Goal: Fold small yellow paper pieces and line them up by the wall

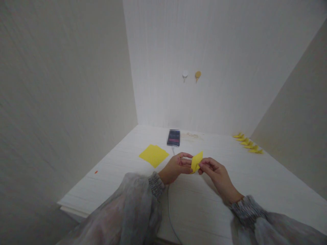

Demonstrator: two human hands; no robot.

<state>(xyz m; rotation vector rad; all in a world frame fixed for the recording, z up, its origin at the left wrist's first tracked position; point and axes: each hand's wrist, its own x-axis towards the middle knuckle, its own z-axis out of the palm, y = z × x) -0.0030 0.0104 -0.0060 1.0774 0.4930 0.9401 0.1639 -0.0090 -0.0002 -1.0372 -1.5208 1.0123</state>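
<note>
Between my two hands, above the white table, is a partly folded piece of yellow origami paper (196, 161). My left hand (178, 166) grips its left edge, thumb below and fingers behind. On the right side, my right hand (214, 168) pinches a flap of the same paper between thumb and fingertips. To the left of my left hand lies a small stack of flat yellow paper sheets (153, 155). Several folded yellow paper figures (247, 143) stand in a slanting row at the back right of the table.
A phone (174, 137) lies near the back wall, with a white cable (169, 204) running toward the front edge. Two hooks, one white (185, 74) and one tan (198, 75), are on the back wall. A small orange scrap (96, 172) lies at the left. Walls stand on both sides.
</note>
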